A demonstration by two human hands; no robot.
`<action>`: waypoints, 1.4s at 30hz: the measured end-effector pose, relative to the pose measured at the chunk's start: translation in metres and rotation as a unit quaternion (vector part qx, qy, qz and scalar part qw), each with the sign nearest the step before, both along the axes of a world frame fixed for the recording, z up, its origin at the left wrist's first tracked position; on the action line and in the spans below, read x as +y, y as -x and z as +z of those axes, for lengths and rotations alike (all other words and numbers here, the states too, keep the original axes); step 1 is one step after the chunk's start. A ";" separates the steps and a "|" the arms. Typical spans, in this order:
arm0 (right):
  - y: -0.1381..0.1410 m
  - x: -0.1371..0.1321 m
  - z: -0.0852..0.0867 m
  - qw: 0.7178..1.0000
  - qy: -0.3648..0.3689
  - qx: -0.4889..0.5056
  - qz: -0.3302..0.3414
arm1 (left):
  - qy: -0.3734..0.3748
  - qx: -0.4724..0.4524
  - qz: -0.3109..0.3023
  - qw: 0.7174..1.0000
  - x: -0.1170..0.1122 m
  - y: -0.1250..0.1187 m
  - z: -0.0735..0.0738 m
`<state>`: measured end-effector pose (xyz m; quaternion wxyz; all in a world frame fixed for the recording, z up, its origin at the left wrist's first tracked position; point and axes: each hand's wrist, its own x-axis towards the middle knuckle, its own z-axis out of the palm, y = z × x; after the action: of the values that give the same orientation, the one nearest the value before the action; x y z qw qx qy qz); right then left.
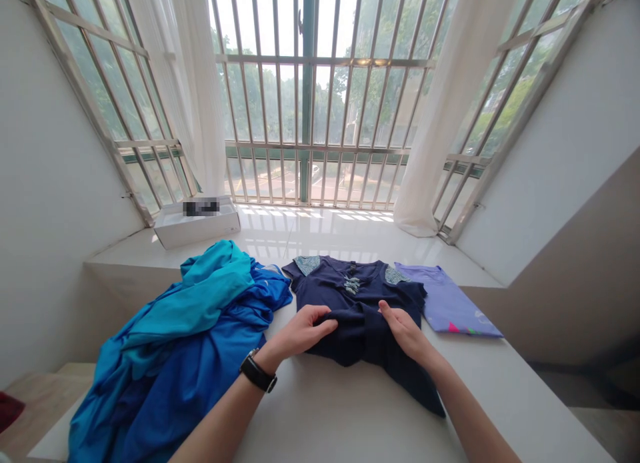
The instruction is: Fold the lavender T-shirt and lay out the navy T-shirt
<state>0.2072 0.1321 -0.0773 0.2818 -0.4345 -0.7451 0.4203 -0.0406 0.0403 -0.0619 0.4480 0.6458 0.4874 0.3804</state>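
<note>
A navy short-sleeved shirt (360, 283) lies on the white table, its neckline toward the window and patterned patches on its shoulders. My left hand (310, 326), with a black watch on the wrist, pinches the fabric at the shirt's left middle. On the other side, my right hand (403, 326) grips the cloth with the thumb raised on top; its fingers are partly hidden. Between my hands the lower part of the shirt is bunched and folded over. One corner of the cloth hangs toward me below my right hand.
A heap of teal and blue clothes (200, 329) covers the left of the table (320, 409). To the right lies a folded lavender shirt (445, 299). Behind, a white box (200, 226) stands on the sill (310, 233), below a barred window with white curtains (425, 143).
</note>
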 end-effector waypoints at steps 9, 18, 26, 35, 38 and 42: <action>0.019 -0.031 -0.002 0.985 -0.077 -0.088 0.125 | -0.056 0.058 -0.011 0.997 -0.004 -0.020 -0.006; 0.021 -0.028 -0.007 0.974 -0.169 -0.025 0.146 | -0.123 0.100 0.032 0.987 -0.006 -0.016 0.001; 0.012 -0.012 -0.010 0.966 -0.259 -0.022 -0.003 | -0.113 0.083 0.043 0.989 -0.008 -0.002 0.009; -0.006 -0.005 -0.003 0.970 -0.192 -0.101 0.105 | -0.104 0.127 0.069 0.984 -0.009 0.005 0.022; -0.014 0.000 0.004 0.978 -0.180 -0.076 0.076 | -0.095 0.098 0.077 0.988 -0.007 0.009 0.018; -0.027 0.010 0.006 0.980 -0.188 -0.059 0.022 | -0.092 0.069 0.108 0.987 -0.001 0.010 0.012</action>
<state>0.2344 0.1422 -0.0714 0.3044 -0.3811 -0.8358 0.2520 -0.0510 0.0391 -0.0501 0.3080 0.6529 0.5468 0.4242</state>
